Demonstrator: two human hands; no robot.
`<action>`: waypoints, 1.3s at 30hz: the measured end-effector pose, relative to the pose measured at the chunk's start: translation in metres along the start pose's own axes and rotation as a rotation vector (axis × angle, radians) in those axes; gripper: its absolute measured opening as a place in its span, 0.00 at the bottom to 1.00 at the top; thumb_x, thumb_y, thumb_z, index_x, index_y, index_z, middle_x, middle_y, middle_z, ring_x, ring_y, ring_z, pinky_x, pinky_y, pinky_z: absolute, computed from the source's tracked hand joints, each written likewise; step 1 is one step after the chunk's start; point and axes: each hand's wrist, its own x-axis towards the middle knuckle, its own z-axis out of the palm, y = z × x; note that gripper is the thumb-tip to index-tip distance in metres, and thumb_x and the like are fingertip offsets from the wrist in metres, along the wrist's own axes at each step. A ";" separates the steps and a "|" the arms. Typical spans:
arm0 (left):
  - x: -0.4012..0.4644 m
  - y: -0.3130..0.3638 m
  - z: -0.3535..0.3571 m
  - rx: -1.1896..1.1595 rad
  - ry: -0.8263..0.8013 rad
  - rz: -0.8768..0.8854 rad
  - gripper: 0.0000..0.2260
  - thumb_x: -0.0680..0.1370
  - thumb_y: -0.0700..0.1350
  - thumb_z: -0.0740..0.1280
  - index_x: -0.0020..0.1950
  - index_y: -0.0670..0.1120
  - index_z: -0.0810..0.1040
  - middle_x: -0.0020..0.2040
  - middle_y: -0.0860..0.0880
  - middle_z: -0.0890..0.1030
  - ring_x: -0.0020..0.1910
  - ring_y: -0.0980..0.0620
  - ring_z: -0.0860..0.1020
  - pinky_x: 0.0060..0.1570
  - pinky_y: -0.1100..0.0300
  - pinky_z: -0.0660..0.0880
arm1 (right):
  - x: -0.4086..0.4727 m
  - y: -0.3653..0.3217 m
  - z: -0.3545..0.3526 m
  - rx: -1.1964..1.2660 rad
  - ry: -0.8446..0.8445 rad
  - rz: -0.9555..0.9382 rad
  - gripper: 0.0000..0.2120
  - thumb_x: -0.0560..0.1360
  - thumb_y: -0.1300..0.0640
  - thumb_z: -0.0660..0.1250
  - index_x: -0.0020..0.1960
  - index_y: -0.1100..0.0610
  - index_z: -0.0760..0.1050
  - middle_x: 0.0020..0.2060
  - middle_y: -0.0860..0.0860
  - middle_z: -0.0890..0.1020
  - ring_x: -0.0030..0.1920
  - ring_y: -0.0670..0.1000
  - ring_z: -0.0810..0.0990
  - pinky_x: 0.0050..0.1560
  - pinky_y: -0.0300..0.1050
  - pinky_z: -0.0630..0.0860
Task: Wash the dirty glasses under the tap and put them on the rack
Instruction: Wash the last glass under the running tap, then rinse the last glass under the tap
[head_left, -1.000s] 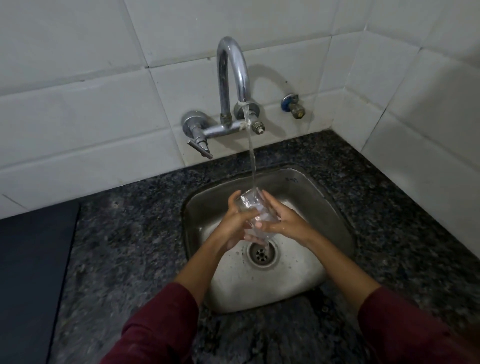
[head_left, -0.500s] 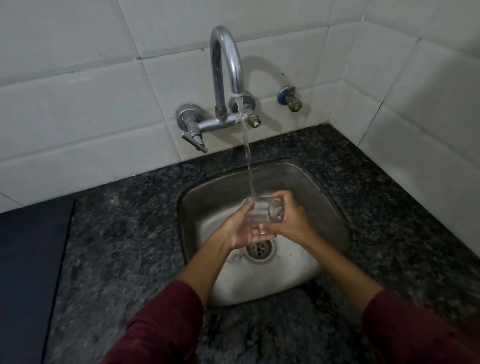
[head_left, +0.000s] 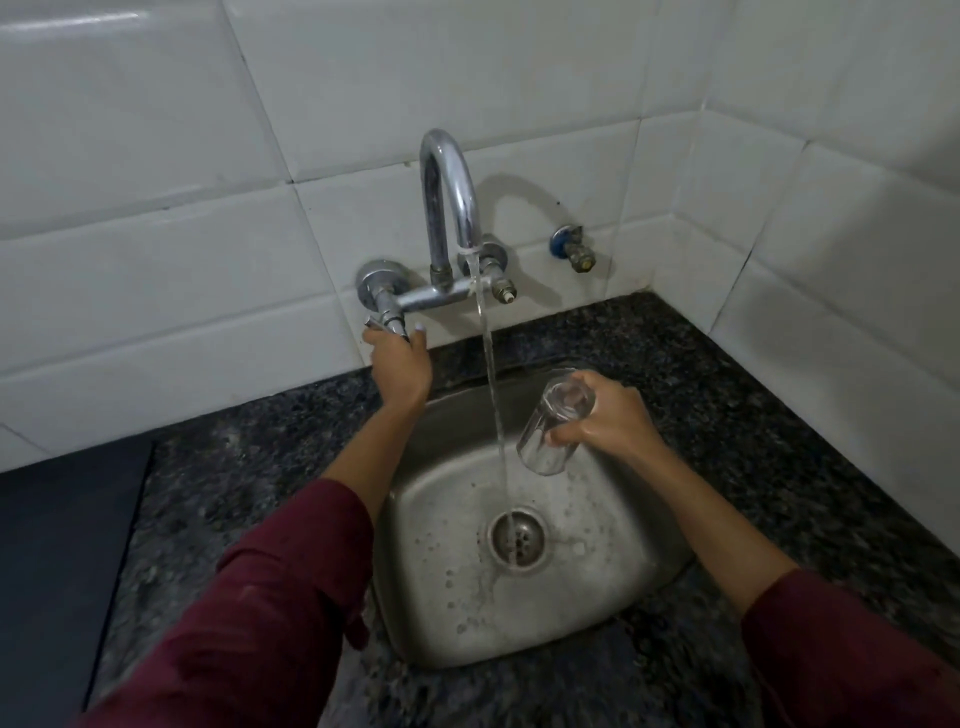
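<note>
Right hand (head_left: 613, 423) grips upturned glass (head_left: 555, 423); left hand (head_left: 400, 364) pinches tap handle (head_left: 387, 321).

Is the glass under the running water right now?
No, the right hand holds the glass to the side of the water stream.

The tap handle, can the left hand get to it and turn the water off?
Probably yes. The left hand is already at the tap handle, fingers curled round it, with nothing between. The right hand holds the glass aside of the stream.
</note>
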 end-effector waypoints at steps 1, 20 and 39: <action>0.001 0.002 0.001 0.032 0.012 -0.008 0.20 0.81 0.48 0.60 0.65 0.37 0.59 0.57 0.34 0.78 0.50 0.35 0.79 0.50 0.44 0.78 | 0.000 -0.001 0.000 -0.005 -0.007 -0.007 0.30 0.53 0.54 0.81 0.54 0.51 0.78 0.46 0.49 0.82 0.48 0.50 0.81 0.51 0.43 0.77; -0.068 -0.059 -0.010 0.389 -0.369 0.077 0.27 0.79 0.43 0.64 0.74 0.39 0.58 0.61 0.37 0.77 0.58 0.38 0.77 0.58 0.48 0.74 | -0.039 -0.011 0.027 -0.063 -0.179 0.000 0.35 0.57 0.51 0.80 0.59 0.52 0.69 0.53 0.51 0.78 0.52 0.51 0.77 0.48 0.44 0.74; -0.048 -0.200 -0.364 -0.145 -0.046 -0.173 0.08 0.80 0.39 0.63 0.58 0.43 0.76 0.52 0.45 0.79 0.40 0.53 0.80 0.35 0.63 0.78 | -0.049 -0.273 0.263 0.139 -0.400 -0.338 0.33 0.56 0.56 0.82 0.58 0.55 0.74 0.48 0.51 0.80 0.48 0.50 0.77 0.46 0.38 0.69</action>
